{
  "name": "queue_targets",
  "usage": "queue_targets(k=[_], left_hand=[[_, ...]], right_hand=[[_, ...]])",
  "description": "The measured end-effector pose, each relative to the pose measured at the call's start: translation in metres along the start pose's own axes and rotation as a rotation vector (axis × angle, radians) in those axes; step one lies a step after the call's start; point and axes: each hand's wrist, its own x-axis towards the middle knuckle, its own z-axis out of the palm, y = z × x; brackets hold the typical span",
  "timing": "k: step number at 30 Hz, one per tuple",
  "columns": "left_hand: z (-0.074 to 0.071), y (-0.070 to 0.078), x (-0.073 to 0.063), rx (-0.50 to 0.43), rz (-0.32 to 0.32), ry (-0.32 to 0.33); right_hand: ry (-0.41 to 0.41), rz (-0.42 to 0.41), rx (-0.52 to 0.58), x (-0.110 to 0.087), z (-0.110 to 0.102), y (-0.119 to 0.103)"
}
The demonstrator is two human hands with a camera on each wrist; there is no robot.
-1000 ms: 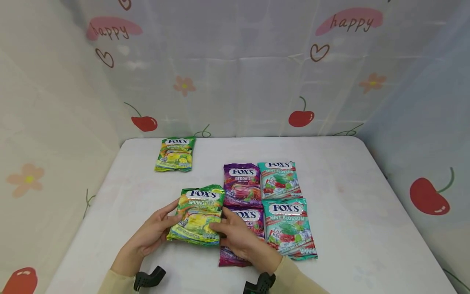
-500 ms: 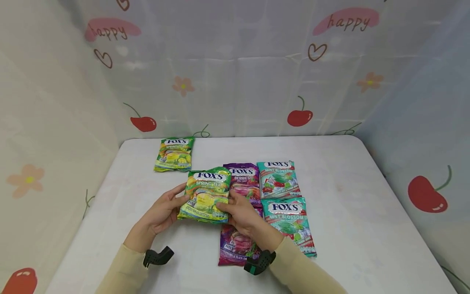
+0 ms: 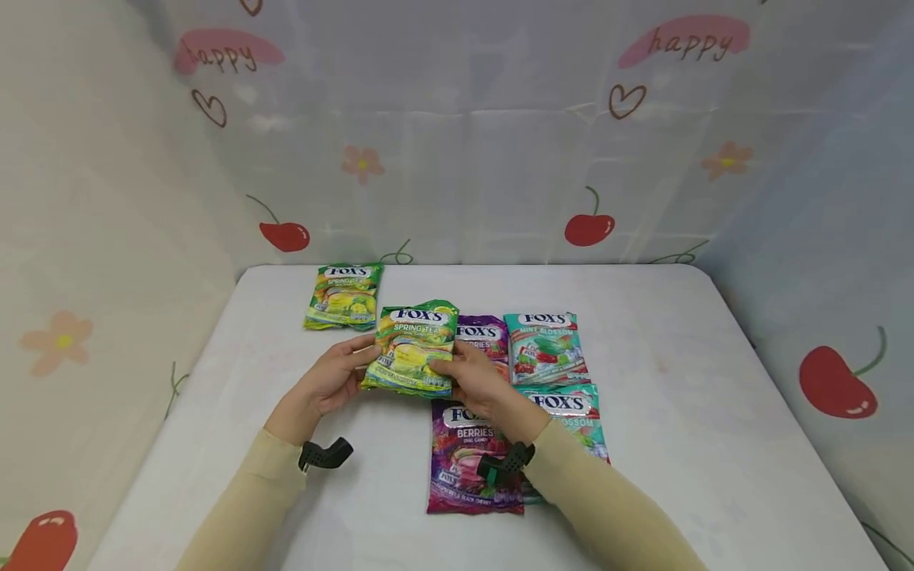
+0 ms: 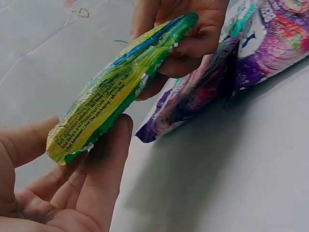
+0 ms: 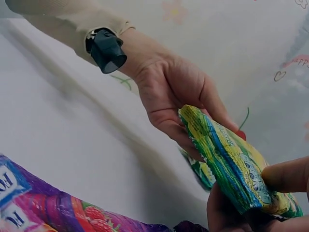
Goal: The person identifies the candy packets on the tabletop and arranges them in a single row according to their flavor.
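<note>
Between both hands is a green and yellow FOX'S Spring Tea candy bag (image 3: pixel 412 349). My left hand (image 3: pixel 334 377) grips its left edge, thumb on the front and fingers beneath. At its right edge my right hand (image 3: pixel 481 379) pinches it, thumb on the front. The left wrist view shows the candy bag (image 4: pixel 106 94) edge-on, raised over the white table with a shadow below. Behind my right hand lies a purple Berries candy bag (image 3: pixel 489 329), partly covered by the held bag. A nearer purple Berries bag (image 3: pixel 464 468) lies under my right wrist.
At the back left lies another Spring Tea bag (image 3: pixel 345 296). Two teal Mint Blossom bags lie right of the purple ones, a far one (image 3: pixel 546 349) and a near one (image 3: pixel 589 428) partly hidden by my right forearm. A printed curtain (image 3: pixel 457 159) hangs behind the table.
Both hands have carried the held Spring Tea candy bag away from me and to the right, over the far purple bag's left side. The nearer purple bag has come more into view.
</note>
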Motion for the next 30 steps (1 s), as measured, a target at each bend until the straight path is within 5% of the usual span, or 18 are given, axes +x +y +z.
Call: queue_targets(k=[13, 22, 30], left_hand=[[-0.007, 0.030, 0.031, -0.009, -0.056, 0.082], [-0.017, 0.053, 0.057, 0.074, -0.039, 0.129], [-0.025, 0.068, 0.077, 0.150, -0.034, 0.216]], right_hand=[[0.066, 0.025, -0.060, 0.038, -0.001, -0.028], [0.093, 0.054, -0.090, 0.077, -0.002, -0.048], [0.114, 0.056, -0.223, 0.102, -0.002, -0.066]])
